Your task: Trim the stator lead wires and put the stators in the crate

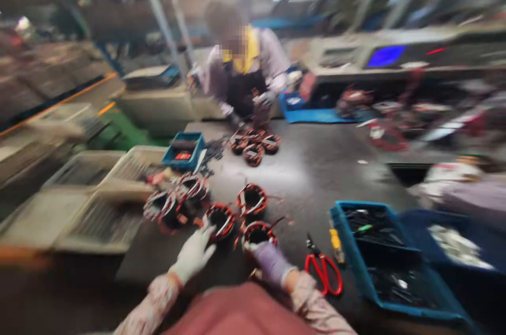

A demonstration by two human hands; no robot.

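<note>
Two gloved hands work apart at a dark bench (316,193): the left hand (193,255), open, has its white fingers (203,240) at the rim of a red-wound motor stator (209,219), while the right hand (272,264), in purple, sits at a second stator (259,224), blur hiding any clamp. Red-handled scissors (323,273) lie just right of that hand, beside a blue parts tray (356,266); a co-worker (241,66) leans in across the bench.

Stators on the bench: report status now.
Left hand white-gloved, at rim of left stator. Right hand lilac-gloved, on right stator. Red-handled scissors beside right hand, apart.
</note>
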